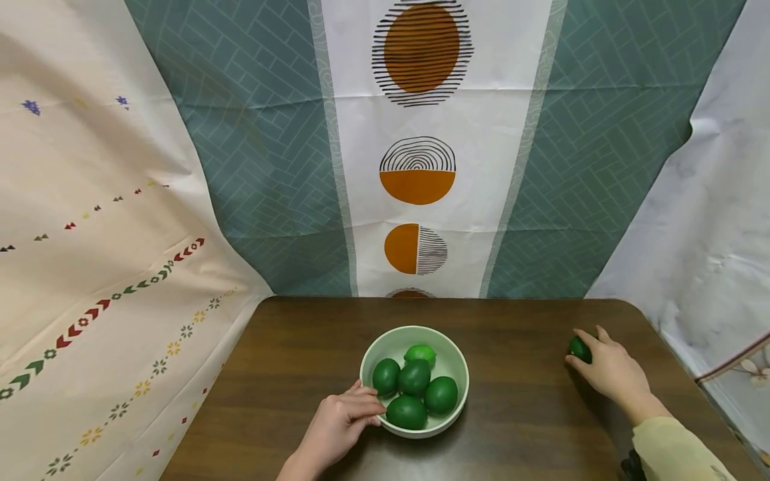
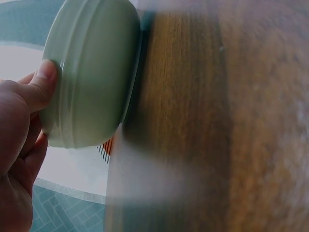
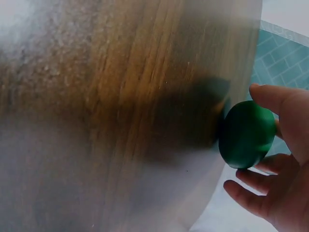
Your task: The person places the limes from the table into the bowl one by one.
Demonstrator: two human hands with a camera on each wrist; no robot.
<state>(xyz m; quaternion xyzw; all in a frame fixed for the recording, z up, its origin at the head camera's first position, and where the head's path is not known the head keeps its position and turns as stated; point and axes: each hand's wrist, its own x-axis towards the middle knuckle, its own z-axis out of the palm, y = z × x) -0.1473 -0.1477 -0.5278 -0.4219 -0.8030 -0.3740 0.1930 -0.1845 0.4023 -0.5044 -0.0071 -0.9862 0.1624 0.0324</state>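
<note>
A pale green bowl point(image 1: 455, 354) stands on the table, holding several dark green limes point(image 1: 441, 395) and a brighter green one point(image 1: 420, 353). My left hand point(image 1: 341, 419) grips the bowl's near left rim. In the left wrist view its thumb point(image 2: 44, 81) presses the outer wall. Far off to the right, a single dark green lime point(image 1: 580, 349) is low at the tabletop, between the thumb and fingers of my right hand point(image 1: 615, 371). The right wrist view shows that lime point(image 3: 246, 135) with the thumb at one side and fingertips at the other; the outer fingers are spread.
The brown wooden table point(image 1: 301, 354) has rounded far corners. Behind it hangs a teal and white cloth point(image 1: 418, 200) with orange circles. A cream patterned cloth point(image 1: 120, 234) borders the left side, and a white cloth point(image 1: 716, 234) the right.
</note>
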